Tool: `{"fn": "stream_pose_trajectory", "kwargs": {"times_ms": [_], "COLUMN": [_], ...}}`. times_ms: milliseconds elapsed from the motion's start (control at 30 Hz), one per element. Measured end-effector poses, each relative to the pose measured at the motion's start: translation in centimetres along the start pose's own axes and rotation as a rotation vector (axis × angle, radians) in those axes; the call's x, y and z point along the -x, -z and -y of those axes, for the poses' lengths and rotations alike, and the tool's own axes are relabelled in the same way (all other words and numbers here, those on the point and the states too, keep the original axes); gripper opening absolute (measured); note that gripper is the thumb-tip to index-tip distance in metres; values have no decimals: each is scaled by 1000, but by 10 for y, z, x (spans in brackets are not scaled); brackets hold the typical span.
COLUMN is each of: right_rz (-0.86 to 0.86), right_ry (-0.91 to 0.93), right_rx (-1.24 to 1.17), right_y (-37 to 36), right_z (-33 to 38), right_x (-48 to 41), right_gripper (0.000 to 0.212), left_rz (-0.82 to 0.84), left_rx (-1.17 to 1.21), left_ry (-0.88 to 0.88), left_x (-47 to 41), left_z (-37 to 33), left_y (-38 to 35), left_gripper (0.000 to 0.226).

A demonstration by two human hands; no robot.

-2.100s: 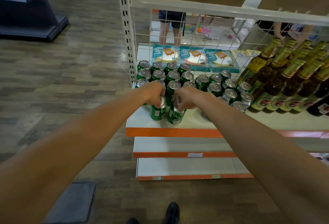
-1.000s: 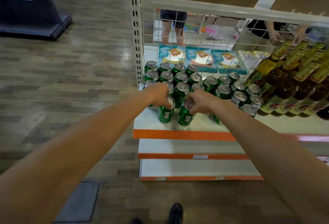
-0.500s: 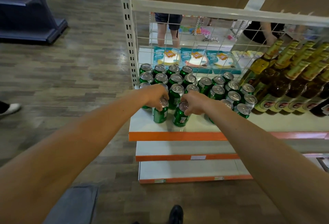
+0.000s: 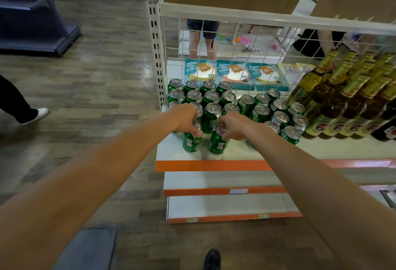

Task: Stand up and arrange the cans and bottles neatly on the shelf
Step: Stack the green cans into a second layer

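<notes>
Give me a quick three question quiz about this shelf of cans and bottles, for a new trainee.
1. True or false: the left hand grips the left front can, the right hand the right front can.
2. Relative to the cans, the bottles stand: A) left, B) right, C) on a lower shelf.
3. Fill in: the top shelf's front edge is ___.
Key: 1 true, 2 B, 3 orange.
</notes>
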State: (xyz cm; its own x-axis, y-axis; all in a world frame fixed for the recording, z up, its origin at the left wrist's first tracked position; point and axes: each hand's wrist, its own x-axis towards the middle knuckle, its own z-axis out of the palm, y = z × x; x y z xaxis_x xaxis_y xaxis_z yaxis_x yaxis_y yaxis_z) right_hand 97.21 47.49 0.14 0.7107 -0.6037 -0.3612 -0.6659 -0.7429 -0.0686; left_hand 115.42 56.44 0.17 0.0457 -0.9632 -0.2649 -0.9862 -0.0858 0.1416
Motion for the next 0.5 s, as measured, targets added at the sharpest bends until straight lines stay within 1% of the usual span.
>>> {"fn": "stream_pose_trajectory", "kwargs": {"times_ms": [100,167,233,333,400,467,500], "right_rz": [0,-3,-14,-57,-59,-19,11], "right_ry": [-13,-12,-11,-34,-7,32,48], "right_rx": [4,8,-7,-98,-134,-127,-124], "right_y": [0,1,-2,-10,-8,4,15], "right_z": [0,0,1,-1,-3,-7,-8], "right_x": [0,0,3,7,9,8,6], "right_gripper": [40,43,47,54,47,31,27], "left_rz": [-80,-35,40,52,58,69,75], "left_rx": [-35,32,56,68,84,82,83], "left_ry": [57,13,-61,-79,-89,-114,-125], "left_x": [2,0,-2,-5,-9,-12,-14], "left_z": [-6,-6,-2,3,3,3,4], "left_y": [-5,-7,-6,-5,-1,14,25], "left_gripper": [54,56,71,71,68,65,63]}}
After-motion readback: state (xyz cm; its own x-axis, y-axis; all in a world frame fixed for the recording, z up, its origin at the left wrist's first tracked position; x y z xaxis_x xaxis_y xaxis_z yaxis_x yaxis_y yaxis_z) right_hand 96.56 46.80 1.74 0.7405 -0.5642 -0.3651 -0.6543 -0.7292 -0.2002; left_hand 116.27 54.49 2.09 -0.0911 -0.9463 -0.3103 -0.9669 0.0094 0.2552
